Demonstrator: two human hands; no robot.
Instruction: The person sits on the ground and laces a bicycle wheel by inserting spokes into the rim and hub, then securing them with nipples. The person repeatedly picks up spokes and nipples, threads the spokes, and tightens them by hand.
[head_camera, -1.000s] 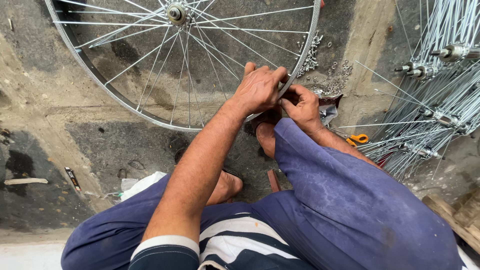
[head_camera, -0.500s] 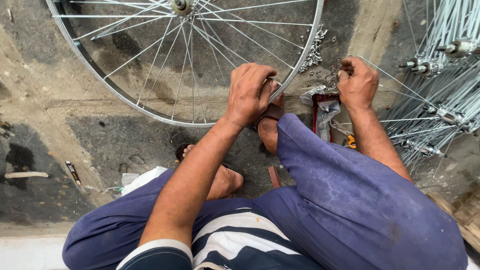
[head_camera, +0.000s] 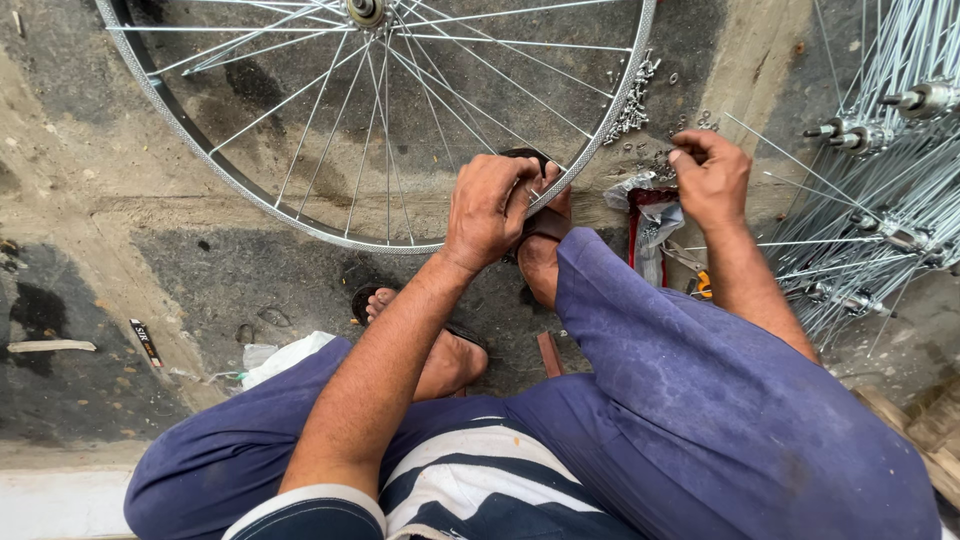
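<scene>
On bare concrete, wheel rim (head_camera: 600, 130) lies flat. Left hand (head_camera: 490, 210) clamps its near edge; keep it pinned. Right hand (head_camera: 712, 178) pinches among loose nipples (head_camera: 632, 105): take 1 only.

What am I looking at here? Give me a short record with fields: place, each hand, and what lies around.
place: concrete floor, seen from above by a seated person
left hand: grips the rim of the bicycle wheel at its lower edge
right hand: apart from the wheel, fingertips pinched over the small metal nuts scattered on the floor; whether it holds one cannot be told
wheel: lies in front of the person, spokes run to a hub at the top
nearby: bundle of loose spokes with hubs at right
</scene>
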